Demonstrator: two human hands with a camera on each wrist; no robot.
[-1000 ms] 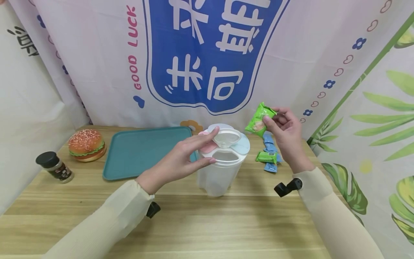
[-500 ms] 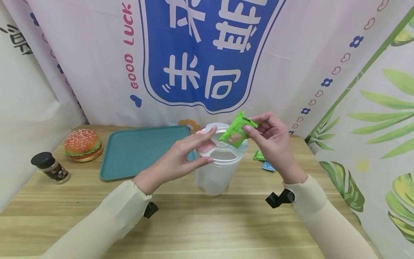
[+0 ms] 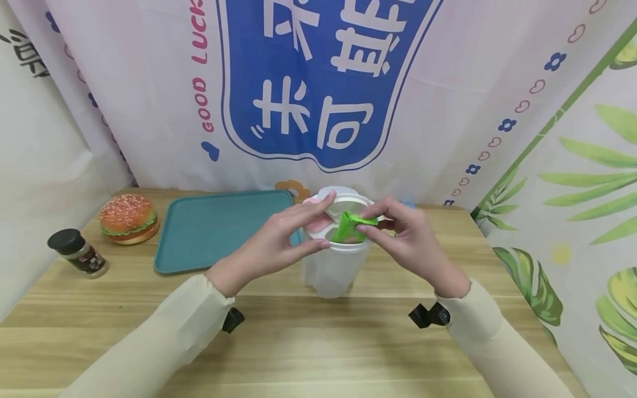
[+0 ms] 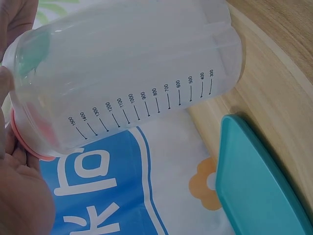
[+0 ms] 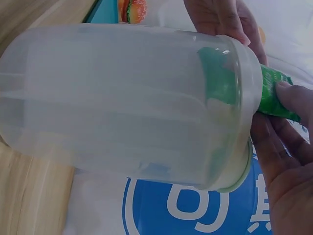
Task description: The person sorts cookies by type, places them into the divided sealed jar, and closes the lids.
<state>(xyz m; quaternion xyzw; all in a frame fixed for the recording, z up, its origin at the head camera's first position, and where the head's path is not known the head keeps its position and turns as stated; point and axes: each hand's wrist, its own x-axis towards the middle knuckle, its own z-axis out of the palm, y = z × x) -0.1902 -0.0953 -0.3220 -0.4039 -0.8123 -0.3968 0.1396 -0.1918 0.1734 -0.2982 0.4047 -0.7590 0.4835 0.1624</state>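
A tall, clear plastic storage canister (image 3: 328, 276) stands upright on the table, its pastel lid divided into sections. One flap (image 3: 350, 202) of the lid is raised. My right hand (image 3: 415, 240) pinches a green snack packet (image 3: 349, 228) by its upper end, and the packet's lower part is inside the opening. In the right wrist view the green of the packet (image 5: 217, 76) shows through the canister wall. My left hand (image 3: 278, 237) rests on the lid with fingers extended, the fingertips at the raised flap and the thumb on the front rim.
Behind my left hand lies a teal tray (image 3: 224, 226). A toy hamburger (image 3: 128, 218) and a black-capped seasoning jar (image 3: 79, 253) stand at the far left. Part of a blue packet (image 3: 409, 204) shows beyond my right hand. A printed cloth (image 3: 428, 121) hangs behind the table.
My right hand has brought the green packet left and down from above the loose packets, and its lower end has entered the canister's opening. The left hand stays on the lid.
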